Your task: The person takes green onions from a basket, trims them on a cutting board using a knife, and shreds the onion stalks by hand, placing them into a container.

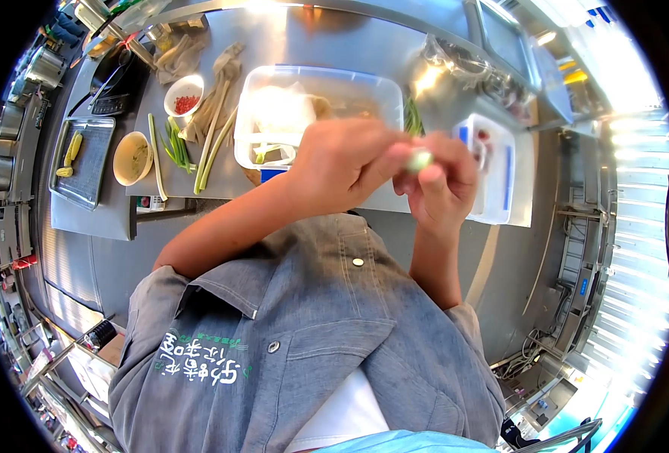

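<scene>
My left hand [340,162] and my right hand [441,177] meet above the front edge of the steel table, both smeared by motion. Between their fingertips is a small pale green piece [419,159], round at the end facing me; its kind is too blurred to tell. The right fingers curl around it, and the left thumb and fingers pinch at its left side. Behind the hands stands a clear plastic bin [319,73] with pale contents, partly hidden by my left hand. Green stalks [412,117] show just beyond the fingers.
Left of the bin are long pale stalks [215,147], cut green pieces [176,143], a bowl of red bits [186,97] and a tan bowl [133,158]. Corn lies on a dark tray [85,170]. A white bin [493,177] stands right, with plastic wrap [462,64] behind.
</scene>
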